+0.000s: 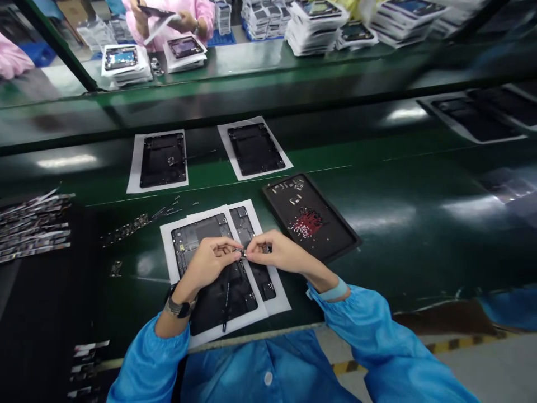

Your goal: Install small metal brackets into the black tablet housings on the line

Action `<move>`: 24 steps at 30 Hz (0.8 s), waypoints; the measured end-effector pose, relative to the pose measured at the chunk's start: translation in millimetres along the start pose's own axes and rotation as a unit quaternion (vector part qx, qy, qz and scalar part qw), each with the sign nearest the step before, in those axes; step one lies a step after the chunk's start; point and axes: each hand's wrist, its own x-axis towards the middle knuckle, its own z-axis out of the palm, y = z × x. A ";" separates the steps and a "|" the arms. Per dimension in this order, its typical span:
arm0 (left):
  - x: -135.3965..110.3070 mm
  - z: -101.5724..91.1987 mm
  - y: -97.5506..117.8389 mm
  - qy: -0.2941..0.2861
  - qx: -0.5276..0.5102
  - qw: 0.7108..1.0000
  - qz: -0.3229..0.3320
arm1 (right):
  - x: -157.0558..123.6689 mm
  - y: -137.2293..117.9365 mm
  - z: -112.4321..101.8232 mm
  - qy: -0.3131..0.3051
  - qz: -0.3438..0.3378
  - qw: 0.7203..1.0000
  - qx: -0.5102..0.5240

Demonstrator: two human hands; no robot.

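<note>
My left hand [213,258] and my right hand [274,250] meet over a black tablet housing [210,302] on white paper. Fingertips of both hands pinch a small circuit board [242,253], partly hidden by the fingers. From it a thin dark flex cable [227,296] appears to hang down over the housing. Partly under this sheet lies a second black housing [264,282], also on white paper. To the right of my right hand is a black tray [335,235] holding small metal parts [296,187] and a pile of tiny red and white pieces [307,222].
Two more housings [163,159] [255,148] lie on paper farther up the green bench [398,224]. Loose small boards [130,228] and rows of flex cables [33,226] are at left. Across a raised ledge, a person in pink [168,22] handles a tablet part near stacks [316,25].
</note>
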 end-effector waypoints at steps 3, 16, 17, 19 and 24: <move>-0.4 1.0 0.9 -0.002 0.016 1.000 0.002 | 0.2 1.6 -1.5 -0.018 0.001 1.000 -0.009; -3.6 5.3 2.7 -0.002 0.101 0.995 -0.018 | 0.2 7.7 4.5 -0.004 0.020 0.999 -0.047; -3.8 5.3 2.6 0.000 0.098 0.995 -0.020 | -0.1 7.9 5.3 0.004 0.019 0.999 -0.048; -3.8 4.9 2.4 0.005 0.091 0.996 -0.021 | -0.4 8.3 6.2 0.013 0.021 0.999 -0.043; -1.0 2.6 1.2 -0.009 0.036 0.998 -0.044 | 0.0 8.8 3.9 -0.008 0.021 1.000 0.018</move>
